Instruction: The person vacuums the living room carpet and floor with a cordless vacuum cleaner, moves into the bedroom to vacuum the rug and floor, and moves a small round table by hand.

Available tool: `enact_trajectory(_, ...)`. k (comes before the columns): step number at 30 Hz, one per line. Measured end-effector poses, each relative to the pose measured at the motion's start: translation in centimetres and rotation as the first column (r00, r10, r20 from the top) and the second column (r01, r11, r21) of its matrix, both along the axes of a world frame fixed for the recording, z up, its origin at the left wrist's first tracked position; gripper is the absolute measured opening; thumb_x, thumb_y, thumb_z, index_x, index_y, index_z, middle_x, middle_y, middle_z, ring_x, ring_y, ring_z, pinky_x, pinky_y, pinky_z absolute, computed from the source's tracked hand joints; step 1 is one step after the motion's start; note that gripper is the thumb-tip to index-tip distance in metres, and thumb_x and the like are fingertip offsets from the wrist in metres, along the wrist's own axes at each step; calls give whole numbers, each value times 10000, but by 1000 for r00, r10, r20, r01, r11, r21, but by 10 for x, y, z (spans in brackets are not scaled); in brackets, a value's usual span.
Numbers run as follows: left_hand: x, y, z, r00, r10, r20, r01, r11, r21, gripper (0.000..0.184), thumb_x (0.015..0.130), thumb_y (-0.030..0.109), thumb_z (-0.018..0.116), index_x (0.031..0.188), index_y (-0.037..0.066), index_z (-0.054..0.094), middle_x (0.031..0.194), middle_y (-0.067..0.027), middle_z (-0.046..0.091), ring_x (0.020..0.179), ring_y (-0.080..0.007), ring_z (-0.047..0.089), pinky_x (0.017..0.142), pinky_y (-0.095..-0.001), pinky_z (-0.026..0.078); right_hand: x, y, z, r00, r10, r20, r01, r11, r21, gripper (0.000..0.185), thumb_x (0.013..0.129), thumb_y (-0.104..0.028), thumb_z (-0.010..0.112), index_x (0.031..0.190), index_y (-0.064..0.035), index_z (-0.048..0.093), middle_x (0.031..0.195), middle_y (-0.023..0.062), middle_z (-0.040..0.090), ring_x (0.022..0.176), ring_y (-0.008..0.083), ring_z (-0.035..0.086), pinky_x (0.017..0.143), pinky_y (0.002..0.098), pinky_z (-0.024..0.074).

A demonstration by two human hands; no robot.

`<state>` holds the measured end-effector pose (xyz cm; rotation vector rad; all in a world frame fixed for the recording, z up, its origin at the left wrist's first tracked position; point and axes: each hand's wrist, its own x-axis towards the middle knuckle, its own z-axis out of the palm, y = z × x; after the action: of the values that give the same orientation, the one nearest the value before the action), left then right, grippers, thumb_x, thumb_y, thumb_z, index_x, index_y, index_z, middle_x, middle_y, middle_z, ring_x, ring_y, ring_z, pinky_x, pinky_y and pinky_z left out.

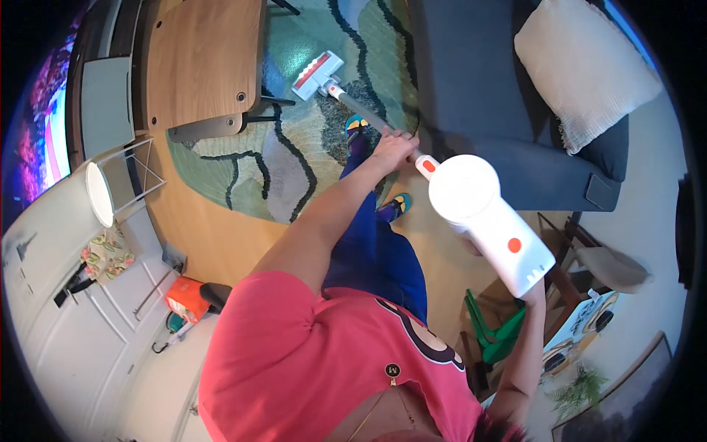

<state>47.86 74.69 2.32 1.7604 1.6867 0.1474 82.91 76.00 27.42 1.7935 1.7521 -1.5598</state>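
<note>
Living room with a pale wooden floor [199, 221], a lit screen [55, 140] along the left edge. Ahead on the right, a dark blue-grey sofa [486, 96] with a cream cushion [582, 66] at its right side. To the left of the sofa, a patterned green rug [247, 144] with dark winding lines; farther left, a low wooden table [206, 59]. Across the middle, a white stick vacuum [427, 166], slanting forward and left: white body [486, 228] nearest, then a grey tube [364, 109] passing close to one sandalled foot [357, 124], then the floor head [317, 75] on the rug, near the table. Left hand [398, 147] wrapped around the tube just ahead of the body. Right hand [535, 292] mostly hidden behind the body; cannot tell whether closed. Smallest, a round orange-red dot [514, 245] on the body.
</note>
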Motion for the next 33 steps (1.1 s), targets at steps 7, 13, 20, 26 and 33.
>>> enact_trajectory(7,-61,15,3,991,131,40,-133,988,74,356,666,104,634,1002,126,519,1081,-71,546,1165,-297,430,1002,-544,271,-118,58,39,986,159,-44,-156,986,54,314,542,-202,720,767,-18,601,668,118,598,603,277,601,549,349,459)
enact_trajectory(13,-132,45,1,950,310,32,-312,943,115,338,667,106,617,992,139,529,1056,-77,559,1165,-288,446,1004,-537,276,-207,126,32,864,496,-81,-462,848,261,276,539,-228,685,698,-27,584,646,152,573,589,326,585,535,358,466)
enact_trajectory(20,-225,76,-32,857,501,-124,-489,865,114,317,734,135,583,1048,149,545,1167,-59,542,1193,-290,421,979,-548,301,-293,197,-38,748,658,-92,-586,718,375,196,621,-154,670,705,11,606,657,184,597,625,349,589,554,352,462)
enact_trajectory(26,-296,57,-109,786,605,-123,-598,796,97,277,779,171,533,1054,153,562,1266,-96,466,1238,-332,358,952,-545,338,-346,178,-108,791,569,-224,-484,806,340,263,624,-220,697,769,-10,633,713,197,617,688,357,604,616,351,487)
enact_trajectory(33,-254,30,-70,801,591,-99,-586,807,76,242,795,126,519,1029,81,563,1300,-217,402,1232,-430,330,996,-435,339,-313,118,-71,777,550,-307,-476,832,287,224,603,-119,699,747,23,601,661,140,620,559,239,587,546,310,456)
